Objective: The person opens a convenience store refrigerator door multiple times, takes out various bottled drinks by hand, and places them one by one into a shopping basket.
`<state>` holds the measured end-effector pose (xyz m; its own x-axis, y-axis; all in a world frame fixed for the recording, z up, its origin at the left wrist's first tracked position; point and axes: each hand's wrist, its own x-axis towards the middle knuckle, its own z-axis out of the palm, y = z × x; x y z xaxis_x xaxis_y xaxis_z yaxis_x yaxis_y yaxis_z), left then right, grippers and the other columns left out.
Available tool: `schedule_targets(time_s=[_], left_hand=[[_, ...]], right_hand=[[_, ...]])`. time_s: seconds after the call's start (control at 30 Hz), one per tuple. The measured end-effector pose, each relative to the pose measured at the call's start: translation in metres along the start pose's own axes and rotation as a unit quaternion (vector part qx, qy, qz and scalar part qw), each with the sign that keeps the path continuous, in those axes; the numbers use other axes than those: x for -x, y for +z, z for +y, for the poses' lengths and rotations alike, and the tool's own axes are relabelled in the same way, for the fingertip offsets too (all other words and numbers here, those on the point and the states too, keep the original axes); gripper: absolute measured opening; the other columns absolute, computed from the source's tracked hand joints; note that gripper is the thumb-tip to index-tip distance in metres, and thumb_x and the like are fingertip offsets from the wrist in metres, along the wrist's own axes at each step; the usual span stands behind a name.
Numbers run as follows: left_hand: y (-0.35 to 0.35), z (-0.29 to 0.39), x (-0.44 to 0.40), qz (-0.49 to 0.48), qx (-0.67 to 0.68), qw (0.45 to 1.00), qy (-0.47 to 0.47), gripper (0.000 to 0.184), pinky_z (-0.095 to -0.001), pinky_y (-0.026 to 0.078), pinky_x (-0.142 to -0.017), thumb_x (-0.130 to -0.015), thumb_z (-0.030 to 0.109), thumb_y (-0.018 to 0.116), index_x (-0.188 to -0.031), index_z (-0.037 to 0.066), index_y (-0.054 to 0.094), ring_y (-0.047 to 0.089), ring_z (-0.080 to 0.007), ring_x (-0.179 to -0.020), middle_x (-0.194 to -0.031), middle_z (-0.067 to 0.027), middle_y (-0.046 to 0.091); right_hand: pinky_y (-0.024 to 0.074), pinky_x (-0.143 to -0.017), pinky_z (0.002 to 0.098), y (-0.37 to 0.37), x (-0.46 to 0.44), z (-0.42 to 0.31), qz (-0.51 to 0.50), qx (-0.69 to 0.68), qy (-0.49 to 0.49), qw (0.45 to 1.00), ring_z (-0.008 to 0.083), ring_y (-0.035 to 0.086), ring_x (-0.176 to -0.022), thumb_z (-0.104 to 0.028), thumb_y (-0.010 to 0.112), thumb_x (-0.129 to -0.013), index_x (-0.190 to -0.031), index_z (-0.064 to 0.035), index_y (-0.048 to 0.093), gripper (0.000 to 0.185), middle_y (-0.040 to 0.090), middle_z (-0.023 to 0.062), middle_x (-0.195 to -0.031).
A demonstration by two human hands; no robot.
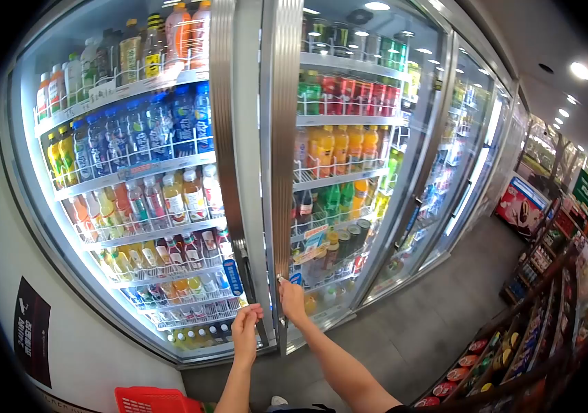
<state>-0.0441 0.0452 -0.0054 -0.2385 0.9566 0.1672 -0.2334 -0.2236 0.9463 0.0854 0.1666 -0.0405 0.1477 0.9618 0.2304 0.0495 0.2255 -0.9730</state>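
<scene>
Steadiness at the cooler door (282,151) needs even pressure: right hand (292,299) closed on its edge, left hand (245,325) half-curled, hold unclear.

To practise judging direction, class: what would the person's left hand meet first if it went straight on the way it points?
Most likely the left fridge door's metal frame, which runs down to beside the left hand; depth is unclear, so they may already touch.
</scene>
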Motion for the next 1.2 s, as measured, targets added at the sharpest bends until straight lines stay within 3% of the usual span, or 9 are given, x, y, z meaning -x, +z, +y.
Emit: schedule_targets(time_s=[0.27,0.33,0.67,0.9,0.97,1.0,1.03,1.1,1.2], left_hand=[[0.048,-0.006,0.057,-0.017,-0.001,1.0,-0.014,0.023,-0.0268,0.046,-0.086,-0.101,0.01,0.05,-0.119,0.002,0.061,0.06,-0.0129,-0.092,-0.107,-0.0069,0.064],[0.054,-0.01,0.073,-0.016,-0.002,1.0,-0.011,0.023,-0.0268,0.046,-0.084,-0.1,0.01,0.051,-0.12,0.003,0.061,0.06,-0.0125,-0.091,-0.106,-0.0065,0.065],[0.097,-0.006,0.168,-0.061,0.001,0.998,-0.024,0.024,-0.0278,0.047,-0.084,-0.099,0.01,0.05,-0.12,0.002,0.06,0.061,-0.0132,-0.092,-0.107,-0.0059,0.064],[0.149,-0.007,0.217,-0.138,0.004,0.988,-0.062,0.024,-0.0275,0.046,-0.087,-0.1,0.011,0.051,-0.119,0.002,0.06,0.06,-0.0132,-0.094,-0.107,-0.0059,0.064],[0.167,-0.005,0.214,-0.161,0.042,0.985,-0.053,0.024,-0.0278,0.046,-0.087,-0.099,0.011,0.051,-0.12,0.001,0.06,0.06,-0.0133,-0.094,-0.108,-0.0061,0.064],[0.174,-0.002,0.212,-0.173,0.037,0.983,-0.053,0.025,-0.028,0.046,-0.087,-0.099,0.011,0.051,-0.121,0.002,0.059,0.06,-0.0134,-0.094,-0.109,-0.0062,0.064],[0.181,-0.002,0.21,-0.181,0.038,0.981,-0.051,0.025,-0.028,0.046,-0.087,-0.099,0.011,0.051,-0.121,0.002,0.059,0.06,-0.0134,-0.094,-0.109,-0.0062,0.064],[0.19,-0.002,0.206,-0.177,0.057,0.981,-0.053,0.025,-0.0279,0.047,-0.088,-0.099,0.011,0.051,-0.122,0.003,0.059,0.06,-0.0132,-0.094,-0.109,-0.0062,0.063],[0.2,-0.002,0.19,-0.197,0.05,0.978,-0.045,0.026,-0.0279,0.048,-0.088,-0.099,0.01,0.05,-0.123,0.003,0.059,0.06,-0.0129,-0.094,-0.11,-0.0067,0.063]], right_hand=[[0.031,-0.047,0.0372,-0.072,0.076,-0.02,0.038,0.018,-0.007,0.999,0.0148,0.042,-0.045,-0.028,0.048,-0.097,-0.058,0.0022,0.048,0.049,0.041,0.0074,-0.048],[0.027,-0.042,0.0293,-0.094,0.094,-0.024,0.041,0.031,-0.03,0.998,0.0075,0.037,-0.044,-0.027,0.047,-0.097,-0.055,-0.0075,0.044,0.047,0.04,-0.0028,-0.05],[0.0265,-0.044,0.0302,-0.207,0.175,-0.037,0.17,0.026,-0.022,0.985,0.0082,0.039,-0.047,-0.027,0.048,-0.095,-0.056,-0.0042,0.043,0.045,0.043,-0.0014,-0.053],[0.0358,-0.052,0.0319,-0.298,0.229,-0.078,0.274,0.077,0.0,0.959,0.0121,0.044,-0.055,-0.029,0.046,-0.097,-0.064,0.001,0.049,0.045,0.046,0.0025,-0.057],[0.0416,-0.064,0.0313,-0.31,0.236,-0.099,0.367,0.055,-0.033,0.928,0.0137,0.05,-0.066,-0.028,0.047,-0.098,-0.073,0.0021,0.052,0.04,0.053,0.005,-0.066],[0.0432,-0.079,0.031,-0.322,0.243,-0.099,0.378,0.106,-0.041,0.919,0.015,0.052,-0.087,-0.021,0.049,-0.098,-0.091,0.0,0.056,0.023,0.059,0.0094,-0.092],[0.0432,-0.079,0.031,-0.33,0.247,-0.099,0.385,0.106,-0.044,0.916,0.015,0.052,-0.087,-0.021,0.049,-0.098,-0.091,0.0,0.056,0.023,0.059,0.0094,-0.092],[0.0448,-0.083,0.0365,-0.335,0.256,-0.104,0.522,0.238,-0.179,0.8,0.0234,0.052,-0.098,-0.015,0.051,-0.096,-0.105,-0.0009,0.056,0.018,0.053,0.0146,-0.116],[0.0414,-0.095,0.0345,-0.322,0.27,-0.12,0.429,0.16,-0.254,0.852,0.0217,0.048,-0.109,-0.005,0.053,-0.093,-0.117,-0.0043,0.05,0.024,0.044,0.014,-0.128]])
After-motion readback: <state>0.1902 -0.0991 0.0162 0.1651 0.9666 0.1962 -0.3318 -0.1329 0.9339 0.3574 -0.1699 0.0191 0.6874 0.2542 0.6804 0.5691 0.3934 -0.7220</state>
